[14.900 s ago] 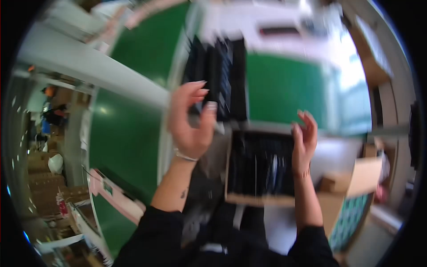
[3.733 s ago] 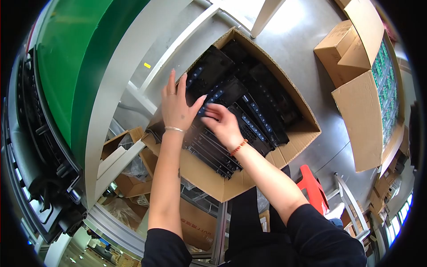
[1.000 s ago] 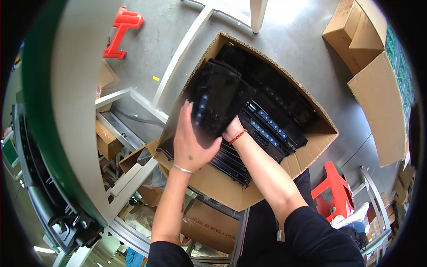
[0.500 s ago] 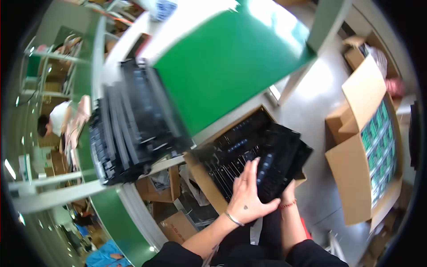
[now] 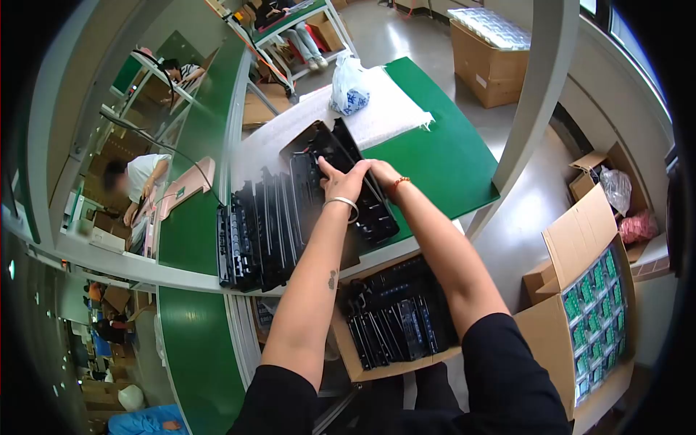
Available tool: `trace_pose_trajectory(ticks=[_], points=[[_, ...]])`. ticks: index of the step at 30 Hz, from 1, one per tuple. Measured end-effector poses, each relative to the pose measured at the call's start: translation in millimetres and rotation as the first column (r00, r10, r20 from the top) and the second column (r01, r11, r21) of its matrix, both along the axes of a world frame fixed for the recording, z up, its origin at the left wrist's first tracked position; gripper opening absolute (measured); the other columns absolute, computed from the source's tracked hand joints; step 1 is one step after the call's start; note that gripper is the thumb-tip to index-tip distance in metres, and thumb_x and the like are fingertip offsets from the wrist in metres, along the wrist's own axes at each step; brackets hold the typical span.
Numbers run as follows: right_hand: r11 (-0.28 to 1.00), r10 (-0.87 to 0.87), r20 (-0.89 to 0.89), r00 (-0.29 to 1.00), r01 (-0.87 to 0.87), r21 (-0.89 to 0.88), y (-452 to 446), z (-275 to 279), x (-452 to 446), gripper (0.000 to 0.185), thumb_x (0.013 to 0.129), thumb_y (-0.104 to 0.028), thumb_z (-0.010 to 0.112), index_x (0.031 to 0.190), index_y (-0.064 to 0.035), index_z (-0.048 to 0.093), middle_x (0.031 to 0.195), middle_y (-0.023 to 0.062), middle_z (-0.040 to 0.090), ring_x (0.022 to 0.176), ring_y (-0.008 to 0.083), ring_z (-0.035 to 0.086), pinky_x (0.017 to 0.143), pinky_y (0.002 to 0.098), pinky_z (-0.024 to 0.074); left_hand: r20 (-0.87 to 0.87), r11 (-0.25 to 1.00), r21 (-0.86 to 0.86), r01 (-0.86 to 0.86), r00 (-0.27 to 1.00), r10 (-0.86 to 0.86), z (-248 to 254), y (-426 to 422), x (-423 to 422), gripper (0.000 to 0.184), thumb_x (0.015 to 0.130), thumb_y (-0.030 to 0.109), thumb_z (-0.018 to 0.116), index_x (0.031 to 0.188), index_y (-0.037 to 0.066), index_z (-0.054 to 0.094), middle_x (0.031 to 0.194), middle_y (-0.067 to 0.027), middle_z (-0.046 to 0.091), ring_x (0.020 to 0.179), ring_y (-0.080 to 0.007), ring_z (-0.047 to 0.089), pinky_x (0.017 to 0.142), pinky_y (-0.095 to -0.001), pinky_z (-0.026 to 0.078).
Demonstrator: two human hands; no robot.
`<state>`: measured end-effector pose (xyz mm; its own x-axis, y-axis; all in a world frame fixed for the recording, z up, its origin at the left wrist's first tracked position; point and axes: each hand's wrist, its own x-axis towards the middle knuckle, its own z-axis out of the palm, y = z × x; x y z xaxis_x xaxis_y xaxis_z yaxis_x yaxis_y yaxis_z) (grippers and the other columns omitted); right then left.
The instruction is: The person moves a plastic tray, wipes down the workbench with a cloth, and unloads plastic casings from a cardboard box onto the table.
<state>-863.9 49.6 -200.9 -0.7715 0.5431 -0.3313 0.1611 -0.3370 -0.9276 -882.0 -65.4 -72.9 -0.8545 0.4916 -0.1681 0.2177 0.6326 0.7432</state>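
A row of black plastic panels stands on edge, packed side by side, on the green-topped table. At the right end of this row my left hand is closed on black panels, its fingers over their upper side. Close beside its thumb, my right hand grips the same panels; its fingertips are partly hidden. Below the table edge, between my forearms, an open carton holds more upright black panels.
A white plastic bag rests on white sheeting at the table's far side. An open carton of green circuit boards stands right. A grey post rises by the table corner. Another person sits across the left bench.
My hands have moved up and left, from holding tilted black panels over the open carton to gripping panels at the row on the table. The view has swung as well.
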Motion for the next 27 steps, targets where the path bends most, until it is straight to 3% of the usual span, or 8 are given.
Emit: trace_pose_trajectory(ticks=[3, 4, 6, 11, 14, 22, 25, 27], points=[[0.994, -0.065, -0.177, 0.982, 0.048, -0.099, -5, -42, -36, 0.051, 0.087, -0.044, 0.042, 0.111, -0.0007, 0.056, 0.115, 0.0197, 0.056, 0.105, 0.0305, 0.053, 0.092, 0.0421, 0.0393, -0.064, 0.983, -0.175, -0.063, 0.997, 0.052, 8, -3, -7, 0.106, 0.065, 0.057, 0.064, 0.143, 0.009, 0.011, 0.141, -0.0278, 0.024, 0.131, -0.0386, 0.025, 0.106, -0.0406, 0.025], [0.979, -0.074, 0.004, 0.997, 0.072, 0.189, -11, -24, -24, 0.053, 0.087, -0.045, 0.041, 0.114, -0.0008, 0.055, 0.12, 0.0208, 0.052, 0.108, 0.0327, 0.051, 0.094, 0.0432, 0.038, -0.139, 0.969, -0.245, -0.042, 0.99, 0.008, 11, -3, -6, 0.104, 0.066, 0.057, 0.063, 0.143, 0.011, 0.012, 0.142, -0.028, 0.022, 0.131, -0.0395, 0.024, 0.106, -0.0416, 0.025], [0.723, -0.229, 0.311, 0.923, -0.052, 0.688, -19, 11, 2, 0.058, 0.087, -0.049, 0.041, 0.119, -0.001, 0.051, 0.13, 0.0231, 0.044, 0.115, 0.037, 0.045, 0.097, 0.0453, 0.0353, -0.273, 0.923, -0.384, -0.007, 0.956, -0.106, 14, -3, -4, 0.1, 0.068, 0.058, 0.061, 0.144, 0.014, 0.013, 0.143, -0.0284, 0.02, 0.132, -0.0414, 0.022, 0.105, -0.0437, 0.025], [0.862, -0.167, 0.14, 0.976, 0.075, 0.502, -14, 32, 18, 0.065, 0.086, -0.053, 0.04, 0.13, -0.0043, 0.042, 0.14, 0.0246, 0.029, 0.123, 0.0419, 0.035, 0.101, 0.0462, 0.0311, -0.322, 0.931, -0.361, 0.052, 0.93, -0.176, -11, -24, -32, 0.094, 0.071, 0.059, 0.057, 0.143, 0.015, 0.015, 0.143, -0.0285, 0.02, 0.131, -0.0424, 0.023, 0.106, -0.0449, 0.023], [0.741, -0.02, 0.295, 0.955, -0.184, 0.646, -36, 38, 10, 0.068, 0.087, -0.055, 0.038, 0.137, -0.0088, 0.033, 0.142, 0.0235, 0.026, 0.127, 0.0419, 0.031, 0.103, 0.0449, 0.0294, -0.227, 0.951, -0.231, 0.207, 0.939, -0.259, -17, -40, -44, 0.084, 0.077, 0.057, 0.053, 0.143, 0.019, 0.017, 0.142, -0.0304, 0.019, 0.131, -0.0439, 0.022, 0.106, -0.0457, 0.022], [0.614, -0.192, 0.201, 0.961, -0.043, 0.788, -43, 46, 30, 0.068, 0.086, -0.055, 0.041, 0.134, -0.0071, 0.036, 0.14, 0.0232, 0.03, 0.125, 0.04, 0.035, 0.103, 0.043, 0.0311, -0.244, 0.872, -0.393, 0.292, 0.881, -0.405, -10, -36, -46, 0.071, 0.085, 0.057, 0.041, 0.143, 0.023, 0.017, 0.143, -0.031, 0.015, 0.13, -0.0469, 0.022, 0.106, -0.0461, 0.024], [0.613, -0.323, -0.295, 0.899, 0.436, 0.659, -51, 48, 67, 0.047, 0.086, -0.031, 0.055, 0.124, -0.0038, 0.046, 0.123, 0.0193, 0.047, 0.104, 0.0297, 0.052, 0.088, 0.0367, 0.0432, -0.376, 0.891, -0.38, 0.25, 0.838, -0.395, 7, -49, -30, 0.072, 0.085, 0.053, 0.046, 0.143, 0.019, 0.019, 0.142, -0.0311, 0.018, 0.129, -0.048, 0.024, 0.104, -0.0468, 0.026], [0.713, -0.377, -0.461, 0.804, 0.569, 0.409, -70, 55, 137, 0.035, 0.083, -0.011, 0.058, 0.116, -0.0025, 0.051, 0.108, 0.0133, 0.054, 0.085, 0.0193, 0.057, 0.076, 0.0295, 0.0477, -0.711, 0.935, -0.203, 0.29, 0.613, -0.345, 13, -76, -4, 0.063, 0.085, 0.036, 0.053, 0.138, 0.01, 0.03, 0.134, -0.0292, 0.034, 0.116, -0.0441, 0.043, 0.098, -0.0438, 0.034]])
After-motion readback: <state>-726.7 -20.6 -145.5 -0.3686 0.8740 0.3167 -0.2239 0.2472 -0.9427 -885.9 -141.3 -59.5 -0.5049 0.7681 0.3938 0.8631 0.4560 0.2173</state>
